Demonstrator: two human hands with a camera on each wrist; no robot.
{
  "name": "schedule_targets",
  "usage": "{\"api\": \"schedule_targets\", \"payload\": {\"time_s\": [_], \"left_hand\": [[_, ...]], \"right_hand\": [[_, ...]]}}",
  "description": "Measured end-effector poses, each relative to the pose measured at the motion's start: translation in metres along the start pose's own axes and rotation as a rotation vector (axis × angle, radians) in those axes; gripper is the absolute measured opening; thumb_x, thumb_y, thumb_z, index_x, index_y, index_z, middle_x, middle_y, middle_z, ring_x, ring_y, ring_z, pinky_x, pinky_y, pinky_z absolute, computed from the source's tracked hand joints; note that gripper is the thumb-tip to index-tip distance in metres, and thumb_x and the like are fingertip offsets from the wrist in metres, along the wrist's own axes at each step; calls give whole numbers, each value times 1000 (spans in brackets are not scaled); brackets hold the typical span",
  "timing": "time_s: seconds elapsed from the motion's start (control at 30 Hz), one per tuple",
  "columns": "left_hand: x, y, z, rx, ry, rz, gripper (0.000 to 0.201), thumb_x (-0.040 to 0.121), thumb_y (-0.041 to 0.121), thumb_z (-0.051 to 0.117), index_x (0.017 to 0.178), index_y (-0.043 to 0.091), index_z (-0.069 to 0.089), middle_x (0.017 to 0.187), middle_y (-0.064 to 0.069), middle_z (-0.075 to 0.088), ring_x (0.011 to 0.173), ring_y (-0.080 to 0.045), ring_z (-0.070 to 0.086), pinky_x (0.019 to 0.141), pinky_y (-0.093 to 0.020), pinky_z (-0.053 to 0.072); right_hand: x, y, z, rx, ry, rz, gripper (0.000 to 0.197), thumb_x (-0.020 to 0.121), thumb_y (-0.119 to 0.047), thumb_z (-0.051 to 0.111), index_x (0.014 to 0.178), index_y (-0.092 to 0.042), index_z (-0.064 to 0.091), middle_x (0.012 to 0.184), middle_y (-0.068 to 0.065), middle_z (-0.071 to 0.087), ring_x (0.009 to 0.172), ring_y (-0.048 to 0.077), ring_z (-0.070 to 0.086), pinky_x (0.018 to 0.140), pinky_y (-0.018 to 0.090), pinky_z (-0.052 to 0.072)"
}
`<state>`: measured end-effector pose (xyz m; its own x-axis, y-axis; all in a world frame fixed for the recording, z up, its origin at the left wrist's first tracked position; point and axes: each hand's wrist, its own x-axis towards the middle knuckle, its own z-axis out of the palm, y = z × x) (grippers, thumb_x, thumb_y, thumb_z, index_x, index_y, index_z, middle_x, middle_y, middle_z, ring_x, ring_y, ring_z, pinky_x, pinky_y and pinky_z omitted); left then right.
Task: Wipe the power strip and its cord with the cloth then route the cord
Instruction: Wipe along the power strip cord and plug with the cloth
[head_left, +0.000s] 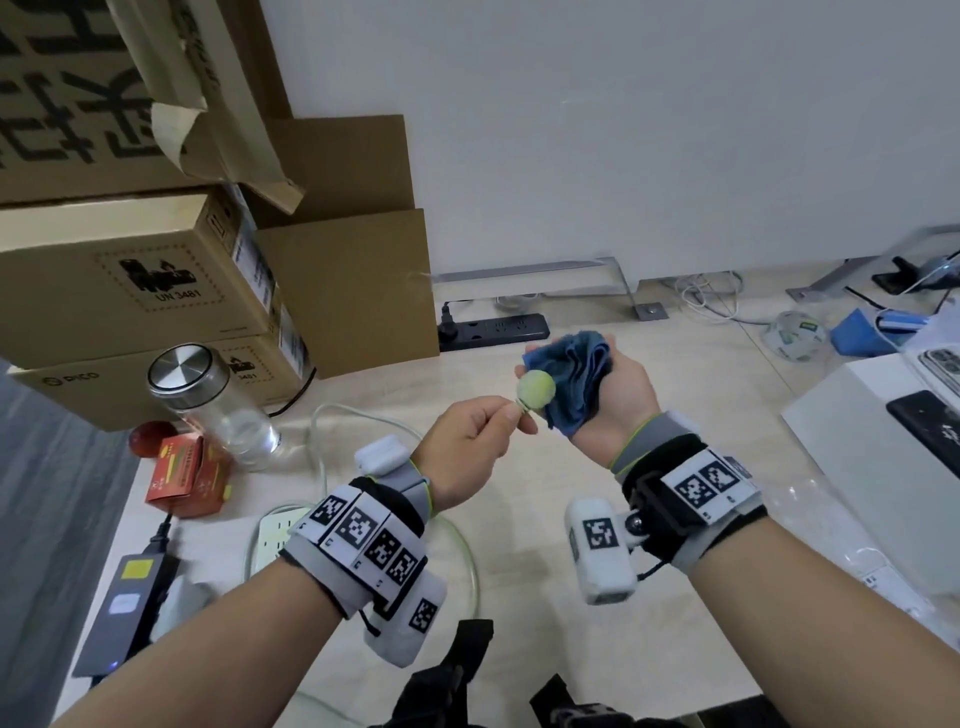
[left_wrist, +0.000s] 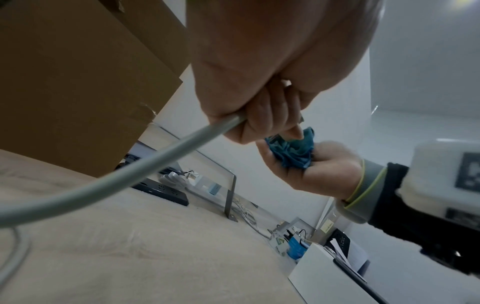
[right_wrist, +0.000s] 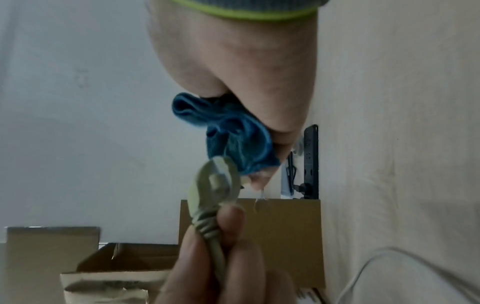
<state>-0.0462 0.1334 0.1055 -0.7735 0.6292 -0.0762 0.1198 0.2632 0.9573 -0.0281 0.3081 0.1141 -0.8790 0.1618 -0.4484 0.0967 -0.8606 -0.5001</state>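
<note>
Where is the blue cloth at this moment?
In the head view the blue cloth is bunched in the right hand, above the desk, touching the plug that the left hand holds up.

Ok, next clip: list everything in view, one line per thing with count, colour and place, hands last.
power strip: one, white, near desk edge, partly hidden by the left wrist
cord: one, pale grey-green, looping over the desk up to the left hand
plug: one, pale green, raised at the cloth
cloth: one, blue, bunched in the right palm
black power strip: one, by the wall
cardboard boxes: several, brown, stacked at left
glass bottle: one, clear, steel lid, by the boxes
red carton: one, left desk edge
white box: one, at right
left hand: pinches the cord at the plug
right hand: holds the cloth
</note>
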Motion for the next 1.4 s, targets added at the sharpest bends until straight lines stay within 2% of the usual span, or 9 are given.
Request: {"api": "schedule_targets", "payload": {"time_s": [0.07,0.17,0.27,0.5,0.67,0.77,0.87,1.1,1.4], "left_hand": [[2,2,-3,-20,30,-22,36,100,26,40,78,22,67,56,3,36,46,-6,31,44,-19,27],[2,7,-4,-110,-1,-87,41,101,30,40,69,19,63,49,6,33,41,-5,27,40,-20,23],[1,13,-6,-179,-51,-118,44,101,33,39,67,12,55,43,8,32,37,-5,24,36,-17,20],[3,25,-2,-297,-106,-151,45,102,33,35,64,11,46,39,8,28,33,-5,19,36,-13,14],[4,18,1,-76,-47,23,43,99,35,42,62,15,52,37,10,34,38,-14,27,43,-21,25],[6,9,2,-44,-46,82,34,93,38,43,68,22,61,41,11,38,41,-10,30,46,-22,28],[6,4,2,-49,-51,80,28,98,28,42,78,19,60,44,12,41,42,-5,31,44,-21,27],[10,9,2,94,23,136,26,92,26,41,69,17,48,50,13,44,48,-10,34,50,-27,30],[7,21,7,384,113,311,30,93,16,49,69,34,43,54,14,47,52,-4,47,48,-14,30]], "right_hand": [[-4,-2,2,-51,-63,-45,51,100,-46,28,107,-4,56,95,18,68,85,30,66,82,43,51],[-13,16,-3,-872,-102,-387,61,95,-54,32,125,-5,48,99,16,64,81,24,59,74,41,48],[-25,30,-14,-1454,-167,-718,57,86,-68,32,105,-18,53,82,2,65,72,18,61,64,35,49],[-29,30,5,-1322,16,-841,48,94,-43,34,67,-4,46,59,12,48,55,14,40,54,31,36],[-27,28,19,-855,206,-418,48,99,-37,39,67,-8,59,56,7,60,47,17,51,45,22,39],[-26,18,25,-282,105,-120,45,99,-40,38,75,-8,59,73,12,68,67,26,64,63,31,52],[-24,13,26,2,-46,-144,47,100,-44,34,98,-7,61,96,10,64,96,27,59,82,37,49],[-28,31,5,-826,-62,-439,34,98,-31,40,132,-27,46,122,2,60,104,15,60,84,28,48],[-28,31,7,-1176,48,-784,26,90,-37,38,94,-18,55,74,-10,59,65,-1,55,60,14,42]]}}
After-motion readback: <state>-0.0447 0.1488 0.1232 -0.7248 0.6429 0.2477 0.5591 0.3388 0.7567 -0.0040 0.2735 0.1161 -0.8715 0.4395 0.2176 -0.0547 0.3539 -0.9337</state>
